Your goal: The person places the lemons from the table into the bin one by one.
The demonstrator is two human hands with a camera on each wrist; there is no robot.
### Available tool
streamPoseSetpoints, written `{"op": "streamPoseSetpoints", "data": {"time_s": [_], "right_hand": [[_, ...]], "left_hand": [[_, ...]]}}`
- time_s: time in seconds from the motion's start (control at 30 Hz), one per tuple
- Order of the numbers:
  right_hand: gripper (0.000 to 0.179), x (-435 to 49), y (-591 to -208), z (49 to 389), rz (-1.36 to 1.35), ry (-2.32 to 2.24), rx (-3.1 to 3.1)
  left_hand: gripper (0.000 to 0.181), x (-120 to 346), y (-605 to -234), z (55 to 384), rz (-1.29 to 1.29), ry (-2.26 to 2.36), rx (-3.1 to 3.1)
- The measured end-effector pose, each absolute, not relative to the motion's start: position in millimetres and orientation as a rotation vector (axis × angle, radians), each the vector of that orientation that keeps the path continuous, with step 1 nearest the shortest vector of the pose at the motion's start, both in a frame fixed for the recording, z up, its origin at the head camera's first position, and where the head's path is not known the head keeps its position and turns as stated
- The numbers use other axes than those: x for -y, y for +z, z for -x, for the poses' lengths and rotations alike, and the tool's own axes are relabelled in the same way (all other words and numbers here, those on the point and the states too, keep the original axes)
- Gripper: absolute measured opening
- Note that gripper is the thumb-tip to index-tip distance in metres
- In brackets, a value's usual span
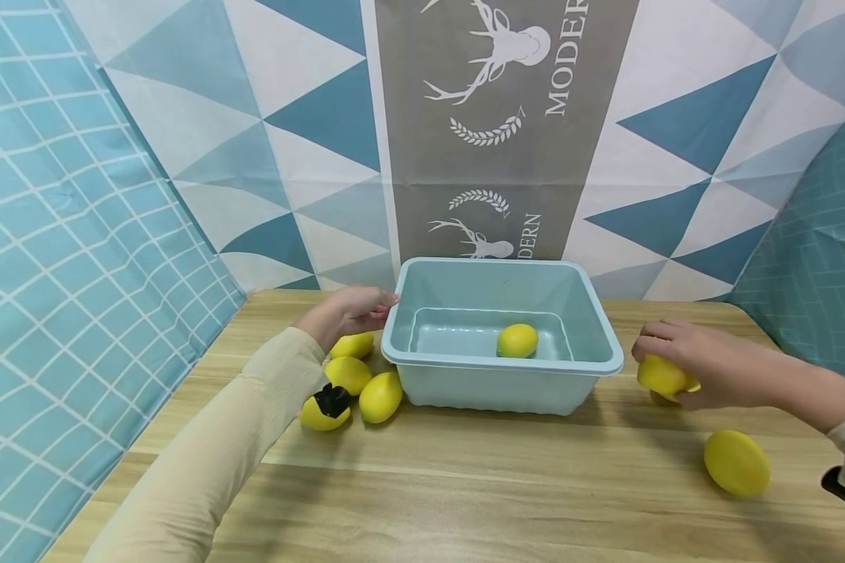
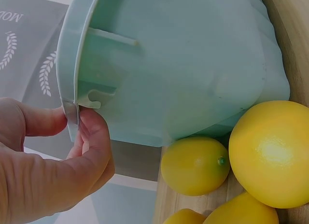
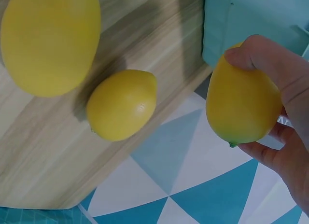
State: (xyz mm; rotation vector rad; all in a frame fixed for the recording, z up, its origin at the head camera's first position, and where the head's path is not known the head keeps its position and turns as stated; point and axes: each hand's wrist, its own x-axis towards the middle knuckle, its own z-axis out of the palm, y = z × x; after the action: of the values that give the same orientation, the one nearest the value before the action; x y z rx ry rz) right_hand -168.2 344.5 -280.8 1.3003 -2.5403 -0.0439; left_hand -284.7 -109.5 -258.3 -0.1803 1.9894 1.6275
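A pale blue plastic bin (image 1: 486, 387) stands at the back of the table with one lemon (image 1: 517, 341) lying inside. My left hand (image 1: 355, 309) pinches the bin's left rim between thumb and fingers; the left wrist view shows the thumb on the outer side of that rim (image 2: 67, 74). To the right of the bin, my right hand (image 1: 704, 361) grips another lemon (image 3: 244, 98), its green tip pointing away from the thumb. Behind and below this hand a further lemon (image 3: 123, 105) rests on the table, mostly hidden in the head view.
Several lemons (image 1: 380, 397) cluster on the wooden table (image 1: 465, 493) by the bin's left side, partly behind my left sleeve. One lemon (image 1: 737, 463) lies nearer on the right. Patterned cloth (image 1: 310, 102) hangs along the table's back and sides.
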Motion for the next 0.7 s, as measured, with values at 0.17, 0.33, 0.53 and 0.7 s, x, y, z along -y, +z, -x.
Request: {"op": "streamPoseSetpoints", "data": {"time_s": [0.17, 0.33, 0.53, 0.7], "right_hand": [[0.075, -342.6, -274.7, 168.5, -1.268, -0.057, 2.575], [0.076, -340.6, -269.6, 169.3, -1.236, -0.092, 2.577], [0.075, -338.1, -262.8, 170.0, -1.207, -0.130, 2.568], [0.074, -338.1, -255.9, 171.2, -1.167, -0.168, 2.571]], "left_hand": [[0.041, 109.5, -258.1, 285.0, 0.186, 1.622, -1.995], [0.040, 109.6, -258.0, 284.6, 0.186, 1.611, -2.008], [0.040, 110.2, -258.6, 284.5, 0.181, 1.615, -2.007], [0.040, 110.4, -257.5, 283.7, 0.178, 1.620, -1.998]]}}
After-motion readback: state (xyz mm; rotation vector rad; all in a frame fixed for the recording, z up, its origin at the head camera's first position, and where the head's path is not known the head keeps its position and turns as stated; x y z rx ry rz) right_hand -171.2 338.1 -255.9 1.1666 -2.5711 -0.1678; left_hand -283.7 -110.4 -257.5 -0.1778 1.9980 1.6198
